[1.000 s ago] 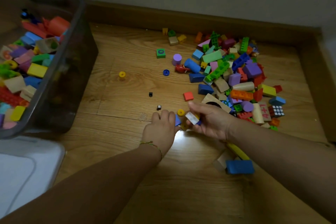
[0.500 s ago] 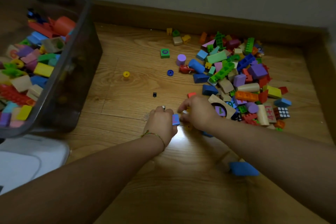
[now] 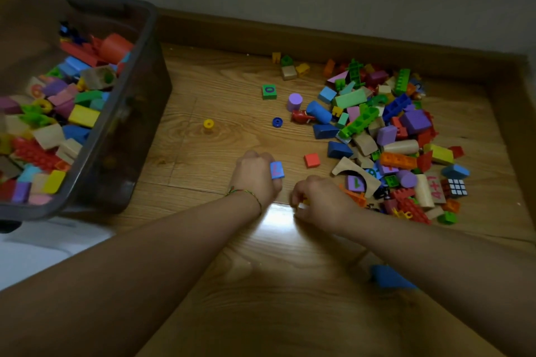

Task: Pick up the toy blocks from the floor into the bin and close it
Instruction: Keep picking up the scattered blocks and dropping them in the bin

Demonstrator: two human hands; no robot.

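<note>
Wooden floor (image 3: 261,284) strewn with blocks (image 3: 391,136) beside right hand (image 3: 322,203), curled round small pieces (image 3: 301,205); left hand (image 3: 255,177) gripping blue block (image 3: 277,170). Likely light, rigid: pinch flat sides.

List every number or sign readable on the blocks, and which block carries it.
"0": green cube on the floor.
"7": blue block held in the left hand.
"1": purple block under the wooden arch.
Pink signs on the wooden block beside the puzzle cube: too blurred to read.
White piece in the right hand: nothing readable.
</note>
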